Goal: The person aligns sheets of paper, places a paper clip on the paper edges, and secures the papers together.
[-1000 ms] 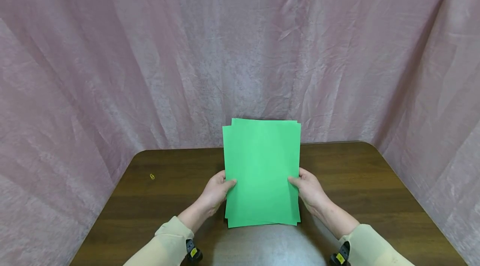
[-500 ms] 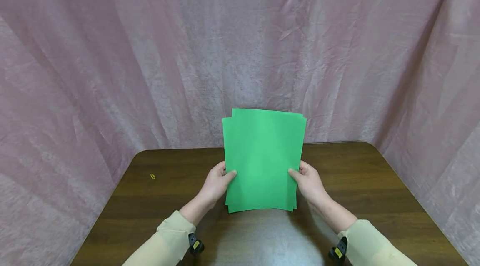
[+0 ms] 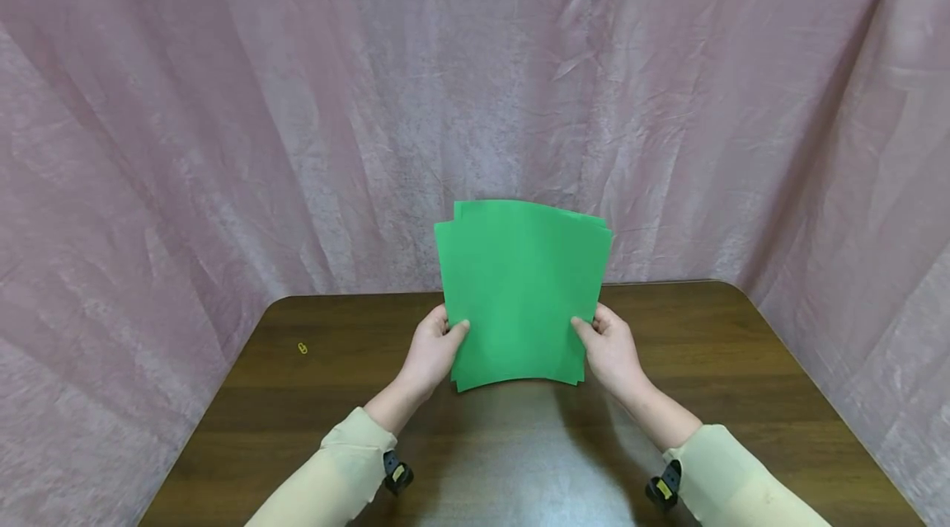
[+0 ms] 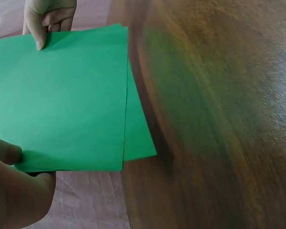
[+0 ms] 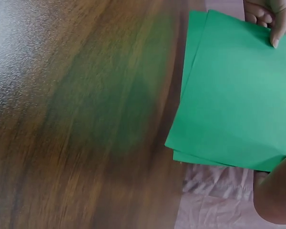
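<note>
Green paper sheets (image 3: 523,296), at least two, are held up over the table and bow slightly. Their edges do not line up: corners of a rear sheet (image 4: 139,138) show past the front one in the left wrist view. My left hand (image 3: 432,350) pinches the left edge, thumb in front and fingers behind. On the opposite edge my right hand (image 3: 612,350) pinches in the same way. In the right wrist view the front sheet (image 5: 238,90) overlaps another at an angle. The fingers behind the paper are mostly hidden.
A small yellow paper clip (image 3: 302,348) lies at the left of the brown wooden table (image 3: 712,362). Pink curtains (image 3: 519,73) hang behind the table and along its sides. Dark wrist straps (image 3: 397,473) sit at both sleeves.
Both hands have raised the green sheets away from the near side and up. The paper tilts and bows more now, and its lower edge is higher. The paper clip lies where it was.
</note>
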The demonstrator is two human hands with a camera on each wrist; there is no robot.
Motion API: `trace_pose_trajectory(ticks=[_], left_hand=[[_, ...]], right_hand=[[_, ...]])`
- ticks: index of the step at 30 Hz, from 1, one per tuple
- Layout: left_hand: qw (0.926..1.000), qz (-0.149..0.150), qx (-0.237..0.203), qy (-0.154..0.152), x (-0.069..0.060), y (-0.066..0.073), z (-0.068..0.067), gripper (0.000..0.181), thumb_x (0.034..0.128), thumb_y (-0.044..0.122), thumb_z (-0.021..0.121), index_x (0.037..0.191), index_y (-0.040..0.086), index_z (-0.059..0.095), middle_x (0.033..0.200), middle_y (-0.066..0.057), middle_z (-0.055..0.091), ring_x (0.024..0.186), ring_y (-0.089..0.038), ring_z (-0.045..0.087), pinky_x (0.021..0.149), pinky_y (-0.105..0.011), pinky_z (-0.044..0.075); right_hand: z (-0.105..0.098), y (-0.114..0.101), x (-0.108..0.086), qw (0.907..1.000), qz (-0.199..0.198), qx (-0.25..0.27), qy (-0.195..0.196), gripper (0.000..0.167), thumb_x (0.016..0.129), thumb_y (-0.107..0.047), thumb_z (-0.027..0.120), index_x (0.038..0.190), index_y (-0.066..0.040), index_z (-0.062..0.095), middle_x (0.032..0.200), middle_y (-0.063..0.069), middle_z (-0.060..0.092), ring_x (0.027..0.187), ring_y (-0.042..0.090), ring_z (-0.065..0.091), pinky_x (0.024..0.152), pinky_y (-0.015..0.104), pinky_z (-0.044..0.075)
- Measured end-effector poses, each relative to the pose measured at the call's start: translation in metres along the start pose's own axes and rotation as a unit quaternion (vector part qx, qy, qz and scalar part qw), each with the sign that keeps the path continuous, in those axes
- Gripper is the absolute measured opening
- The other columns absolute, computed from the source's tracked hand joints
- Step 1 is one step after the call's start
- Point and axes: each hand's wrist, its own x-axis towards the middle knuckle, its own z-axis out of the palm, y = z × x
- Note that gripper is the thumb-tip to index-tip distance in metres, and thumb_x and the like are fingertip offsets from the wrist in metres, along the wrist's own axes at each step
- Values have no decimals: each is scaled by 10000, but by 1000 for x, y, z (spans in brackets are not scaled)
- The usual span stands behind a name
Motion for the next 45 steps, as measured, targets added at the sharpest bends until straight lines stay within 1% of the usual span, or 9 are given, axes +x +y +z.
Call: trace_pose_trajectory(ticks=[4,7,13,19,24,31,34,39,45], left_hand=[[9997,96,-105,198,3,1,4,275,1067,119,551,1308,-13,569,1138,-209,694,1012,-370,693,838,-519,588],[9992,156,-164,330,5,0,7,258,1070,125,547,1294,1,581,1138,-189,701,1011,-373,694,848,-533,582],[9973,325,-328,573,11,-1,17,216,1062,100,541,1240,0,610,1133,-169,713,1014,-376,696,865,-546,572],[9949,390,-571,728,19,-1,23,213,1052,73,536,1225,-26,610,1154,-196,713,1048,-397,691,895,-556,560],[9950,322,-616,714,21,-5,22,223,1064,81,520,1250,-19,594,1160,-206,705,1050,-411,689,891,-566,561],[9957,254,-647,608,20,-12,22,243,1074,88,513,1280,-25,573,1173,-218,698,1050,-415,690,892,-568,560],[9959,238,-587,646,19,-12,22,252,1075,94,519,1290,-27,572,1180,-222,696,1048,-416,690,881,-551,570],[9962,249,-495,670,17,-14,23,283,1081,92,506,1321,-51,549,1206,-269,672,1055,-456,676,845,-506,592],[9959,300,-596,618,17,-15,23,282,1082,91,500,1323,-50,548,1207,-279,666,1060,-464,673,872,-552,574]], right_hand=[[3,-3,1,9998,-35,98,160,249,1053,-75,558,1258,32,652,1106,237,715,954,244,720,819,395,604],[5,-3,2,9997,-41,111,217,233,1051,-72,559,1231,38,659,1084,238,720,930,245,726,805,400,608],[8,-2,6,9989,-135,220,387,220,1051,-75,562,1180,71,666,1049,252,723,876,207,724,764,357,611],[10,0,10,9976,-191,497,444,219,1059,-72,548,1171,85,651,1056,268,713,892,283,724,741,364,615],[12,3,12,9971,-151,635,394,228,1066,-82,536,1184,82,643,1076,269,710,916,309,723,765,409,615],[12,11,12,9970,-143,555,513,203,1053,-42,537,1157,84,657,1065,278,707,910,309,715,782,447,611],[12,14,12,9967,-140,586,540,197,1048,-34,541,1150,87,658,1064,281,707,911,318,712,783,446,610],[13,16,12,9965,-126,616,559,193,1046,-24,536,1140,100,649,1058,283,706,897,317,713,766,436,613],[14,15,12,9966,-149,575,577,186,1044,-24,537,1128,107,639,1037,276,709,876,290,712,746,396,614]])
